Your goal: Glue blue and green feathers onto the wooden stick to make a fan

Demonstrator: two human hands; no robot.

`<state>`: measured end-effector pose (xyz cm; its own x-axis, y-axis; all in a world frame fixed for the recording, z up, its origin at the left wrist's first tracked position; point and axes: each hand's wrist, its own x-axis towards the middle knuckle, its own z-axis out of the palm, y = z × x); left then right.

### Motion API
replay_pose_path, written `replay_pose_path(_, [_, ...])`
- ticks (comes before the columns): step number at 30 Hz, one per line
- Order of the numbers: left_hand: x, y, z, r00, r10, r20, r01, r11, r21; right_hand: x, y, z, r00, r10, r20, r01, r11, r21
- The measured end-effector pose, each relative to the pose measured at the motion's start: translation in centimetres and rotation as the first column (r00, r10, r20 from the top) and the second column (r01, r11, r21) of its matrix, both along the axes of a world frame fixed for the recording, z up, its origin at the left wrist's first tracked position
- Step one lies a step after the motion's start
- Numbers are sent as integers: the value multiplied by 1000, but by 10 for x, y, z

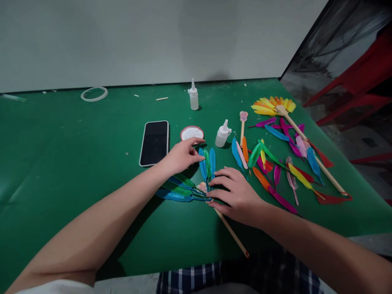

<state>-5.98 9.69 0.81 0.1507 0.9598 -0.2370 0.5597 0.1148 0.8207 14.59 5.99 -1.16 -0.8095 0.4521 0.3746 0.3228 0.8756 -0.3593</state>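
Observation:
In the head view my left hand [183,156] is just left of upright blue and green feathers [207,161]. Its thumb touches the leftmost blue feather; the index finger stays apart. My right hand [234,194] rests with spread fingers over the quills, near the head of a thin wooden stick [232,232]. More blue and green feathers [176,194] fan out leftward from that head, partly behind my left forearm. A small pinkish piece [202,187] shows at the stick's top; my right fingers hide the joint.
Behind the hands are a phone [155,143], a round white lid [192,133] and two glue bottles [194,98]. Loose coloured feathers [277,175] and a yellow feather fan [272,106] lie right. A tape ring [94,94] sits by the wall; red chairs [358,73] stand beyond the table.

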Motion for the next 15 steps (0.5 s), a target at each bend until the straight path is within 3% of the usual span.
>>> replay_pose_path(15, [-3, 1, 1, 999, 25, -39, -25, 1000, -7, 2, 1, 2, 999, 3, 41, -4, 1000, 10])
